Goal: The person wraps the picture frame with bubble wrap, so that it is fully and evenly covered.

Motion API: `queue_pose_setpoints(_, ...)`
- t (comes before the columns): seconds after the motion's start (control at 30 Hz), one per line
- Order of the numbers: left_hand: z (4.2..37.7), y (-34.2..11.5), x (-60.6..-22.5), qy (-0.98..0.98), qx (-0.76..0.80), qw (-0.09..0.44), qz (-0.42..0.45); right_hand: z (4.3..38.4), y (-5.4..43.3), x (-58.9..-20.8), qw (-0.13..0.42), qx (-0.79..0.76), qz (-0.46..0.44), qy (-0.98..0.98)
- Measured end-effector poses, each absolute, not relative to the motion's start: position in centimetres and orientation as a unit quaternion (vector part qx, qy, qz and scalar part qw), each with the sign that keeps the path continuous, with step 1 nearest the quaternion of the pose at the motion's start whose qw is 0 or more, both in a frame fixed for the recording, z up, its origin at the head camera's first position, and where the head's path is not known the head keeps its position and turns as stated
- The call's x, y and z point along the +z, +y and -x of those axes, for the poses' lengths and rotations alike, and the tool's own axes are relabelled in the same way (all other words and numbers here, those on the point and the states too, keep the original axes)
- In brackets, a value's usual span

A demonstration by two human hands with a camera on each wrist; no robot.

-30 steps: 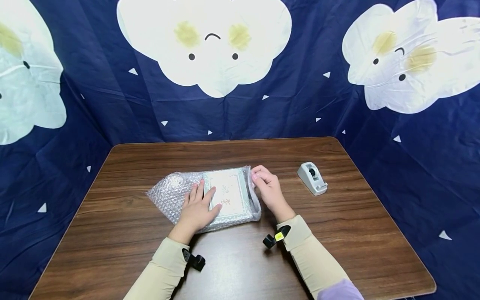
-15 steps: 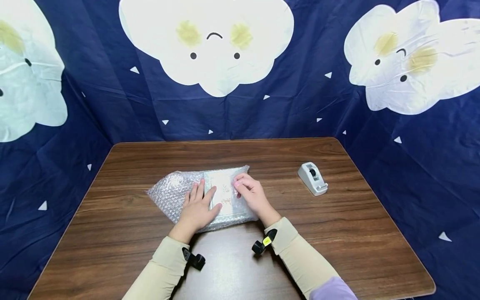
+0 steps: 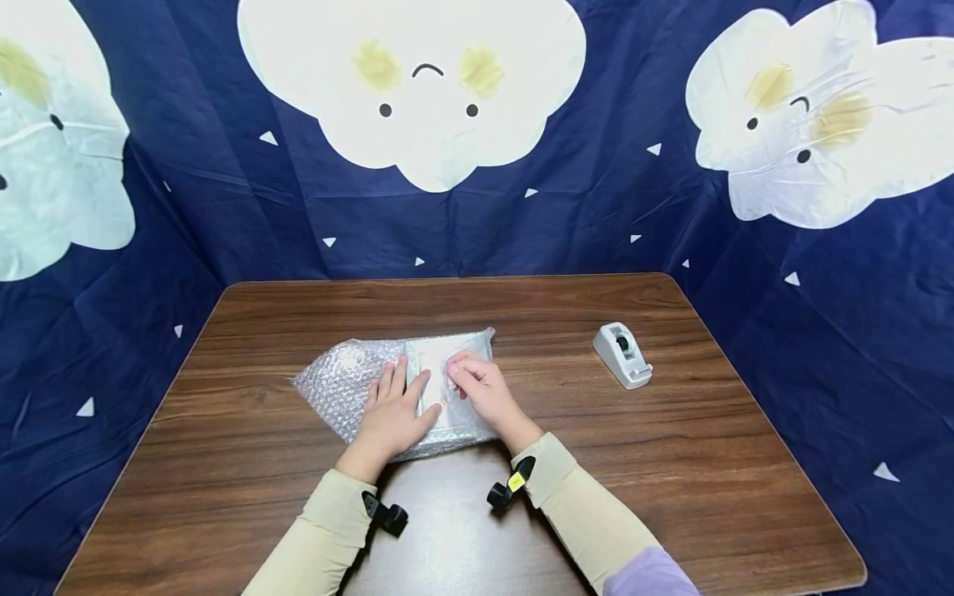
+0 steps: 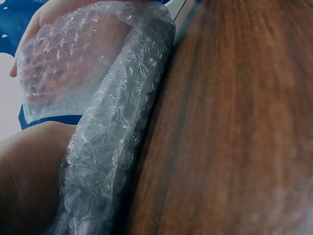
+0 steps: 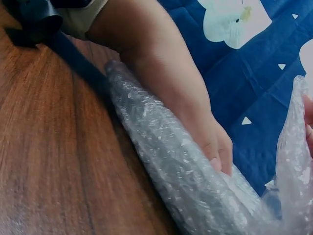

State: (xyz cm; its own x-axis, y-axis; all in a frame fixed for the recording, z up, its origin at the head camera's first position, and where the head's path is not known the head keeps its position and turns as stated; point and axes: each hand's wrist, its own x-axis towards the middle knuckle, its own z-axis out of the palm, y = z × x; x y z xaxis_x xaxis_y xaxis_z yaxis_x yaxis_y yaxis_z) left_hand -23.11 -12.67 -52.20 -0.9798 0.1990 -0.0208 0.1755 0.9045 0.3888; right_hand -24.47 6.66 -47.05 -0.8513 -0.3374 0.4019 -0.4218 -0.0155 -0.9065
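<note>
A flat rectangular item (image 3: 431,354) with a pale green border and a white printed face lies in bubble wrap (image 3: 335,377) on the table; whether it is a picture frame I cannot tell. My left hand (image 3: 392,420) rests on it near its left side, fingers spread. My right hand (image 3: 483,391) pinches the edge of the right-hand bubble wrap flap, which lies across much of the face. In the left wrist view, the flap (image 4: 63,63) stands raised, with right-hand fingers blurred behind it. In the right wrist view, the right fingertips (image 5: 309,122) show only at the edge.
A white tape dispenser (image 3: 623,356) stands on the right of the brown wooden table (image 3: 715,463). Loose bubble wrap extends left of the item. A dark blue curtain (image 3: 224,207) with cloud prints surrounds the table's back and sides.
My right hand has moved left from beyond the item's right edge, drawing the bubble wrap flap over the face. The left hand has stayed in place.
</note>
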Motion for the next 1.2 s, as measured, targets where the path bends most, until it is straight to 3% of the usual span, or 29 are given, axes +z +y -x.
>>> queue_pose_setpoints(0.73, 23.2, -12.7, -52.4, 0.977, 0.19, 0.031, -0.097, 24.5, 6.1, -47.0, -0.037, 0.615, -0.25, -0.747)
queue_pose_setpoints(1.03, 23.3, -13.0, -52.4, 0.974, 0.193, 0.038, -0.11, 24.5, 5.8, -46.9, -0.064, 0.612, -0.222, -0.757)
queue_pose_setpoints(1.2, 23.3, -13.0, -52.2, 0.974, 0.192, 0.04, -0.112, 25.2, 5.4, -48.7, -0.06, 0.648, -0.174, -0.739)
